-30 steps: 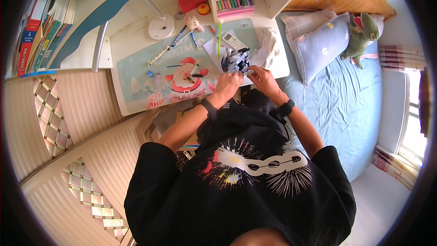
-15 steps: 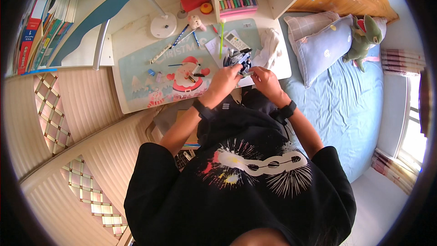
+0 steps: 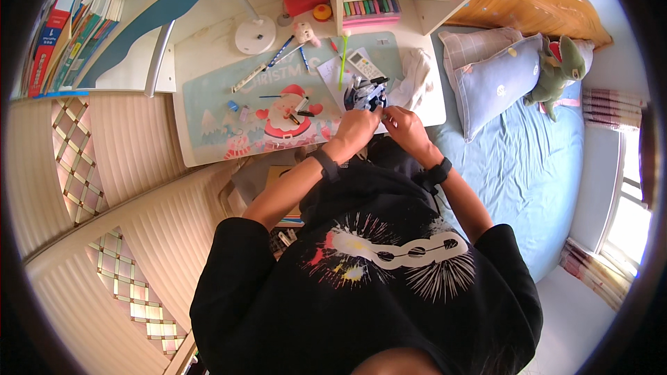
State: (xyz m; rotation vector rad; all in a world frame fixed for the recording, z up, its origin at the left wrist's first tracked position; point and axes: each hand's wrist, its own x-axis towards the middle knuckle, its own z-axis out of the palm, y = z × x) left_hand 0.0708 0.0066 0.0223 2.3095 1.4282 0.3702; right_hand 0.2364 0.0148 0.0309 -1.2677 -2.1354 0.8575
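A dark holder crammed with pens (image 3: 368, 92) stands near the desk's front right edge, just beyond my hands. My left hand (image 3: 356, 132) is closed at its near side, the back of the hand turned up and the fingers mostly hidden. Close beside it, my right hand (image 3: 406, 128) is pinched, with its fingertips almost meeting those of the left. Something small may be between the fingertips, but I cannot make it out. To the left, a few pens (image 3: 303, 107) lie on the Christmas desk mat (image 3: 215, 104).
Behind the holder are a white remote control (image 3: 365, 63), a green-stemmed artificial flower (image 3: 343, 69) and paper. A crumpled white cloth (image 3: 415, 76) lies to the right. Farther back are a lamp base (image 3: 255, 35) and a red pencil case (image 3: 304, 0). A bed (image 3: 514, 173) adjoins the desk.
My left hand has come down off the pens and moved right, toward my right hand. Both hands now meet at the holder's near side. The view has shifted slightly.
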